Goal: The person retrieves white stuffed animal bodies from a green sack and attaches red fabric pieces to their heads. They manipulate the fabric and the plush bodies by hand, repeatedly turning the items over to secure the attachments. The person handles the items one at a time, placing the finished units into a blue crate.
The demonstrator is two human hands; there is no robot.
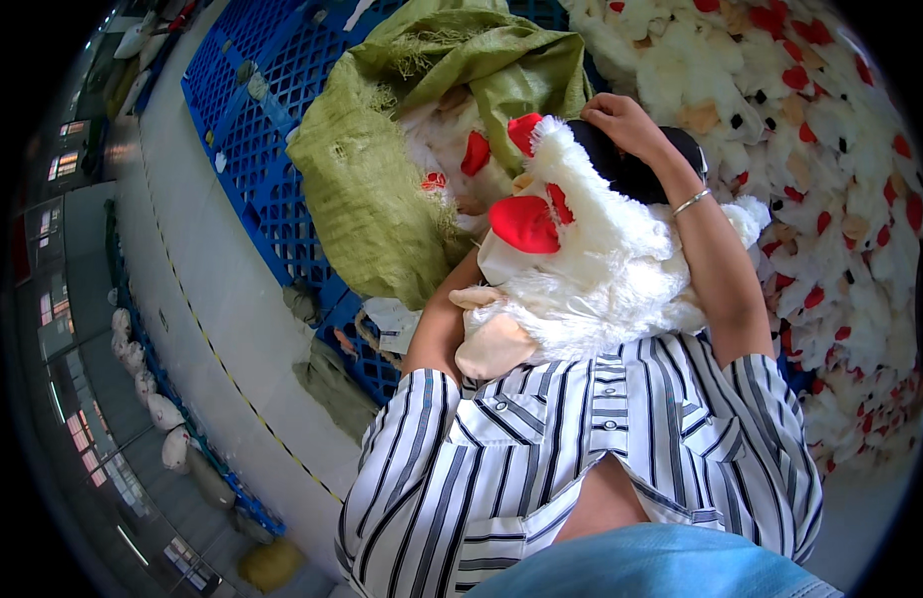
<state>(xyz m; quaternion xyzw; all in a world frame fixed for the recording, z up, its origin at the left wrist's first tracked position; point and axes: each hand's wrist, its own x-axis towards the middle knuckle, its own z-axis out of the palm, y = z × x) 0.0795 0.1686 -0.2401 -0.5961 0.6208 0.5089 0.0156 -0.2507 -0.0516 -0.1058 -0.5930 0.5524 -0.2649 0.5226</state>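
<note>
Across my lap lies a fluffy white plush toy (pixel 621 289), limp and bunched, with red felt pieces and beige fabric parts like those of a chicken. My right arm passes over it. My right hand (pixel 623 124) is at the dark-clothed knee (pixel 593 149) beside the sack's edge, its fingers curled together; whether anything is pinched in them is hidden. My left forearm (pixel 437 334) goes under the toy's near side toward the sack, and the left hand is hidden behind the toy. In front, a green woven sack (pixel 357 189) gapes with frayed edges, holding more white and red plush pieces (pixel 447 145).
Blue plastic pallets (pixel 252 140) lie under and beside the sack. A large heap of white plush pieces (pixel 810 199) with red and beige parts fills the right side. Crumpled grey-green cloth (pixel 332 384) and a white label or bag (pixel 390 324) lie near my left elbow.
</note>
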